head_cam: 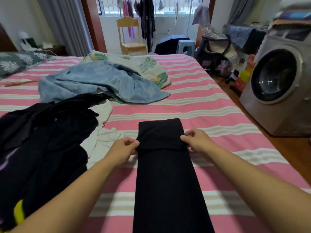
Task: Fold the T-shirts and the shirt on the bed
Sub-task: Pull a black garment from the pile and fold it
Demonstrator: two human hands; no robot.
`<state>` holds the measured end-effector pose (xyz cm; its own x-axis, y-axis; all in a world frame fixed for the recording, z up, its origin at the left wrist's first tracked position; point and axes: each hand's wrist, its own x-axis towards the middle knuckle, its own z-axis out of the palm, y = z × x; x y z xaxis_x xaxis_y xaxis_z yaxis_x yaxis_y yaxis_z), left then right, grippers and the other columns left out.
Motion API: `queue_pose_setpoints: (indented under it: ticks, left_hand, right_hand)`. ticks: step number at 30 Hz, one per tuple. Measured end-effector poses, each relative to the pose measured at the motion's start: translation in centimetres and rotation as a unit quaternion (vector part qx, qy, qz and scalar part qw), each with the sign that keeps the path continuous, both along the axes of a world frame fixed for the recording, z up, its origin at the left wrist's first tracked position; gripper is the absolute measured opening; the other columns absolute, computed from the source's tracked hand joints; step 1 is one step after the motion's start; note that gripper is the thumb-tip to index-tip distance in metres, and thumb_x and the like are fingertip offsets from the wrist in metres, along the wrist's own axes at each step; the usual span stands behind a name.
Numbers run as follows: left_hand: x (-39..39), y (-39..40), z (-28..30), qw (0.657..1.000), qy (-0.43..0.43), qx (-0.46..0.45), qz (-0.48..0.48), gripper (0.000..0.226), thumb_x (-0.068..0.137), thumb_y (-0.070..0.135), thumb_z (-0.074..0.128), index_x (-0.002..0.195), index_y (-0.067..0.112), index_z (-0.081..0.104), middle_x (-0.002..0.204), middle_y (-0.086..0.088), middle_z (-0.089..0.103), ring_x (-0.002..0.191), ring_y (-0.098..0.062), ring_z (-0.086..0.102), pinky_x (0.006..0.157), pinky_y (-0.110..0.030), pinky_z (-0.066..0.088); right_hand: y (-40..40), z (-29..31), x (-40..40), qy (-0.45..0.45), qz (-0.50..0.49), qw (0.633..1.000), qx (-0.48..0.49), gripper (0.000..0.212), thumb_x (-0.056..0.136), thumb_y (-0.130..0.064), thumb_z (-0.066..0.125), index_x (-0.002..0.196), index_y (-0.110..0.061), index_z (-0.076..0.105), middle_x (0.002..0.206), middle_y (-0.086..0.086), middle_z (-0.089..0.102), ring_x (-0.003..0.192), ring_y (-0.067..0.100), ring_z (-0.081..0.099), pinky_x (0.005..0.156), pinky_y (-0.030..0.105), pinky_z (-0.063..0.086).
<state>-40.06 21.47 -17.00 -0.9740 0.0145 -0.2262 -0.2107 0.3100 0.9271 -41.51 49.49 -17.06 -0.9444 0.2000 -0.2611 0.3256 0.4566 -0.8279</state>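
One garment in work: only the black T-shirt (166, 174) is being folded; I see no finished, fully folded piece on the bed (210, 105).
Dark heap, far left: a pile of black clothes (42, 140) lies crumpled on the left part of the bed, with a bit of yellow and of pale purple print at its near edge; not yet folded. How many pieces it holds, I cannot tell.
White cloth: a white garment (102, 135) lies partly under the dark heap, wrinkled, just beside the left hand; not folded.
Blue shirt: the light blue shirt (101, 81) is spread loose behind the heap, toward the middle of the bed; not folded.
Leaf-print cloth: a pale cloth with green leaves (148, 66) lies behind the blue shirt, also loose.
Left hand (124, 150): fingers curled, it pinches the left edge of the turned-over end of the black T-shirt.
Black T-shirt: it lies in the middle of the bed as a long narrow strip, sides already folded in, so I judge it about half done; the far end is doubled toward the person.
Right hand (196, 140): fingers curled, it pinches the right edge of the same fold.
Left to do: I judge that the lengthwise folds of this strip must be finished, and then all other pieces wait.
Right of the bed: a washing machine (276, 86) stands on the floor.
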Motion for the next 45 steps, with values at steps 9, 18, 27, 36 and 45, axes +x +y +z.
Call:
queue_pose_setpoints:
  ticks: [9,18,27,36,45]
  left_hand:
    - [0.2,1.9,-0.6,0.997,-0.082,0.001,0.006,0.021,0.092,-0.005,0.063,0.084,0.011,0.053,0.07,-0.01,0.056,0.056,-0.02,0.055,0.044,-0.024,0.044]
    - [-4.2,4.1,2.3,0.887,0.295,-0.352,-0.054,0.023,0.096,0.035,0.053,0.106,0.017,0.063,0.119,-0.008,0.052,0.113,-0.029,0.047,0.1,-0.042,0.042]
    - [-4.3,6.7,-6.2,0.802,0.174,-0.509,-0.26,0.068,0.104,0.06,0.015,0.162,0.03,-0.005,0.17,0.003,-0.012,0.155,-0.019,-0.018,0.126,-0.042,-0.008]
    - [7.1,6.6,-4.2,0.771,0.122,-0.536,-0.321,0.067,0.103,0.059,0.007,0.161,0.028,-0.008,0.169,-0.002,-0.017,0.154,-0.023,-0.022,0.125,-0.045,-0.011]
    - [29.8,-2.0,-3.0,0.734,0.179,-0.456,-0.47,0.086,0.095,0.079,0.027,0.157,0.041,-0.019,0.164,0.007,-0.031,0.147,-0.013,-0.037,0.122,-0.039,-0.017]
  right_hand:
    - [-1.3,-0.3,0.4,-0.112,-0.075,0.989,-0.063,0.023,0.093,0.001,0.048,0.072,-0.006,0.056,0.054,0.007,0.056,0.044,0.019,0.049,0.052,0.025,0.043]
    - [-1.2,3.3,-3.7,0.125,0.174,0.901,0.378,0.029,0.095,-0.023,0.058,0.123,-0.016,0.061,0.126,0.011,0.054,0.114,0.033,0.055,0.093,0.039,0.047]
    - [-2.6,-5.7,-3.7,0.062,0.306,0.853,0.419,0.06,0.107,-0.05,0.022,0.161,-0.032,0.005,0.169,-0.009,-0.004,0.155,0.019,-0.01,0.126,0.046,0.003]
    - [-3.5,-2.9,7.9,0.021,0.351,0.808,0.474,0.066,0.106,-0.051,0.015,0.161,-0.019,-0.002,0.169,0.001,-0.01,0.155,0.02,-0.013,0.125,0.044,-0.005]
    - [-1.6,-1.9,31.8,0.069,0.479,0.773,0.411,0.082,0.097,-0.075,0.019,0.159,-0.03,-0.01,0.166,-0.008,-0.021,0.149,0.011,-0.031,0.121,0.037,-0.016]
